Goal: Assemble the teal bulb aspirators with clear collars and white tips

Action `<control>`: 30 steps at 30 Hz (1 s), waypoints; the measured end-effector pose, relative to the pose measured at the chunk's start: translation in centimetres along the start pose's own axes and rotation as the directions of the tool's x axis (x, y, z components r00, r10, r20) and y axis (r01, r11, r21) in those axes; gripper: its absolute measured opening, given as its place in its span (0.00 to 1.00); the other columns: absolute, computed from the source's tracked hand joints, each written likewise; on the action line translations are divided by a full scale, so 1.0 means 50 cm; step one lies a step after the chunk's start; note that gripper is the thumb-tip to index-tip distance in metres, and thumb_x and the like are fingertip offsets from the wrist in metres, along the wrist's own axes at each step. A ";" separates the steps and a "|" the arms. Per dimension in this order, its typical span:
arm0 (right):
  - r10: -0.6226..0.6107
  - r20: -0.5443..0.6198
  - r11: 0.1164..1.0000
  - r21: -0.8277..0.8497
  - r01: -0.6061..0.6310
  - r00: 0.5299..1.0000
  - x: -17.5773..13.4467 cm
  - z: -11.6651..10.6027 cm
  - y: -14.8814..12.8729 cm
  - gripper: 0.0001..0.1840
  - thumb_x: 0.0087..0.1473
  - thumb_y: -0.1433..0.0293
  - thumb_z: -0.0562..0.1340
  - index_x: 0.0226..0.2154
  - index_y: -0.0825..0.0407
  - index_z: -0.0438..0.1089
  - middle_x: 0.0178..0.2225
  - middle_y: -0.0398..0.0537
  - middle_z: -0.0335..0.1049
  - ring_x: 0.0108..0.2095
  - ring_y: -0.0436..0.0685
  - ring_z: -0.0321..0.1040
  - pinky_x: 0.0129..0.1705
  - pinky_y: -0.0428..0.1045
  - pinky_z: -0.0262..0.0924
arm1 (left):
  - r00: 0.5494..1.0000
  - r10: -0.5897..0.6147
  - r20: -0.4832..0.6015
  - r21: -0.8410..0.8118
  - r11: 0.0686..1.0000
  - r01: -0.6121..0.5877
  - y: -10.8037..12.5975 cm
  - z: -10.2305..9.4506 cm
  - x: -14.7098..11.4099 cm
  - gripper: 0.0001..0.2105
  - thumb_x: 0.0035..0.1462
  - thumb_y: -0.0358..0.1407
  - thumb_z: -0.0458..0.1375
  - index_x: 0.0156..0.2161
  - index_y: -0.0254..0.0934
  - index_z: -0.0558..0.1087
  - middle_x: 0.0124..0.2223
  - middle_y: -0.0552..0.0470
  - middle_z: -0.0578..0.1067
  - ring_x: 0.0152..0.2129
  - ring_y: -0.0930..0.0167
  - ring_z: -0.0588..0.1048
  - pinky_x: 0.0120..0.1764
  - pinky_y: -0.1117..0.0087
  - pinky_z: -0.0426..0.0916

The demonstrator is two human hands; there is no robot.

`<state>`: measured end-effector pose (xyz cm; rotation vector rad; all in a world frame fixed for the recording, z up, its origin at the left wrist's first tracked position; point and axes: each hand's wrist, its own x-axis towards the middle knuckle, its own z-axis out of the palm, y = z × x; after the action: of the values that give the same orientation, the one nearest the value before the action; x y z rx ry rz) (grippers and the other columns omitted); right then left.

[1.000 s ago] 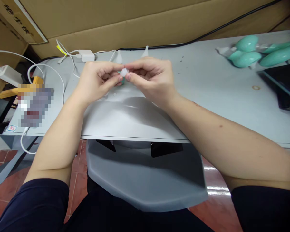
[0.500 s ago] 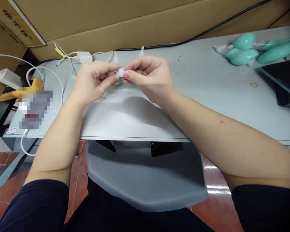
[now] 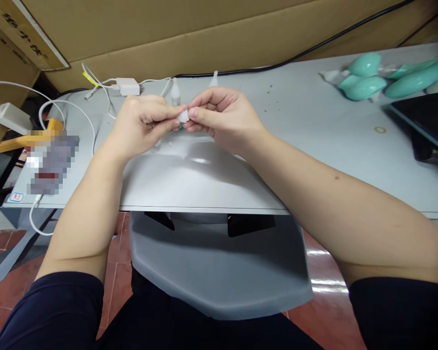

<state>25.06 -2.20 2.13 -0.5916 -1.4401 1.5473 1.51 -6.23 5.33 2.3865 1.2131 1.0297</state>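
Between the fingertips of both hands is a small white translucent piece [image 3: 183, 116], mostly covered by the fingers, so its exact kind is hidden. My left hand [image 3: 146, 119] pinches its left side, and my right hand [image 3: 222, 113] grips its right side with thumb and forefinger. Just behind the hands, a white narrow-tipped nozzle piece [image 3: 175, 91] stands upright on the grey table [image 3: 299, 126]. Another white tip [image 3: 214, 78] rises behind my right hand, its lower part covered. A bit of green shows below the white piece, largely hidden by the fingers.
Several glossy green bulb-shaped things [image 3: 363, 87] lie at the back right beside a black object [image 3: 427, 121]. A tan ring [image 3: 380, 130] rests nearer. White chargers [image 3: 127, 86] and cables occupy the left. Cardboard [image 3: 160, 34] walls the back; a grey stool [image 3: 219, 272] is below.
Both hands stay together on the white piece, with the fingers shifted slightly and covering it differently. The upright nozzle piece behind them shows more fully now.
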 end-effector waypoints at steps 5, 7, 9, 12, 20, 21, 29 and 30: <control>-0.136 -0.078 0.970 -0.214 0.117 0.988 -0.006 0.011 0.002 0.11 0.58 0.61 0.83 0.35 0.44 0.83 0.38 0.46 0.86 0.41 0.65 0.85 0.53 0.62 0.85 | 0.999 0.025 -0.029 0.043 0.999 -0.024 0.007 -0.001 0.001 0.13 0.72 0.49 0.67 0.49 0.48 0.91 0.37 0.50 0.87 0.32 0.63 0.83 0.41 0.56 0.81; -0.200 -0.092 0.943 -0.288 0.166 0.975 -0.010 0.013 0.002 0.09 0.60 0.61 0.80 0.34 0.43 0.83 0.38 0.46 0.86 0.41 0.66 0.85 0.52 0.62 0.84 | 0.998 0.031 -0.051 0.019 0.999 -0.030 0.007 0.004 0.001 0.13 0.71 0.49 0.68 0.50 0.47 0.91 0.37 0.50 0.87 0.31 0.65 0.81 0.39 0.58 0.79; -0.259 -0.083 0.920 -0.325 0.220 0.962 -0.011 0.013 0.005 0.07 0.62 0.62 0.78 0.33 0.43 0.83 0.38 0.46 0.86 0.42 0.65 0.84 0.52 0.61 0.83 | 0.998 -0.003 -0.059 -0.015 1.000 0.002 0.006 0.011 0.001 0.14 0.70 0.51 0.69 0.50 0.46 0.90 0.39 0.50 0.87 0.33 0.65 0.83 0.40 0.59 0.81; -0.335 -0.080 0.904 -0.309 0.296 0.939 -0.004 0.008 0.014 0.05 0.61 0.65 0.77 0.35 0.43 0.83 0.37 0.47 0.85 0.41 0.64 0.83 0.51 0.61 0.81 | 0.993 -0.090 -0.071 -0.027 0.996 0.088 0.006 0.014 -0.001 0.18 0.68 0.55 0.70 0.50 0.44 0.88 0.41 0.50 0.87 0.39 0.61 0.87 0.45 0.58 0.84; -0.231 0.159 0.804 -0.525 0.280 0.960 -0.008 0.004 0.038 0.05 0.58 0.74 0.71 0.35 0.47 0.82 0.39 0.49 0.83 0.37 0.60 0.78 0.44 0.56 0.76 | 0.981 0.057 -0.183 0.092 0.995 -0.041 0.031 -0.091 -0.016 0.10 0.61 0.49 0.72 0.39 0.46 0.89 0.31 0.55 0.84 0.25 0.72 0.75 0.28 0.64 0.71; -0.200 0.231 0.775 -0.557 0.298 0.952 -0.013 0.007 0.039 0.08 0.57 0.77 0.70 0.35 0.48 0.82 0.40 0.48 0.83 0.37 0.60 0.78 0.45 0.55 0.76 | 0.991 0.025 -0.132 0.101 0.995 -0.012 0.034 -0.102 -0.018 0.10 0.59 0.49 0.72 0.36 0.47 0.89 0.28 0.54 0.83 0.23 0.72 0.74 0.26 0.63 0.67; -0.086 0.424 0.600 -0.700 0.387 0.901 -0.015 0.031 0.041 0.18 0.56 0.84 0.64 0.44 0.52 0.82 0.39 0.46 0.83 0.39 0.59 0.78 0.45 0.52 0.69 | 0.860 -0.356 0.365 0.189 0.933 0.306 0.006 -0.095 -0.018 0.06 0.49 0.43 0.71 0.31 0.46 0.87 0.27 0.56 0.84 0.21 0.67 0.77 0.28 0.63 0.70; -0.063 0.436 0.572 -0.721 0.390 0.898 -0.013 0.033 0.040 0.18 0.57 0.84 0.64 0.45 0.52 0.82 0.40 0.46 0.83 0.39 0.59 0.78 0.46 0.52 0.68 | 0.840 -0.378 0.390 0.213 0.924 0.317 0.002 -0.092 -0.015 0.06 0.49 0.43 0.72 0.31 0.46 0.87 0.27 0.57 0.84 0.22 0.67 0.77 0.29 0.63 0.69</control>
<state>23.40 -3.41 0.41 -0.5902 -2.4342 0.7292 -1.98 -7.23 8.28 2.2013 1.5034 0.2948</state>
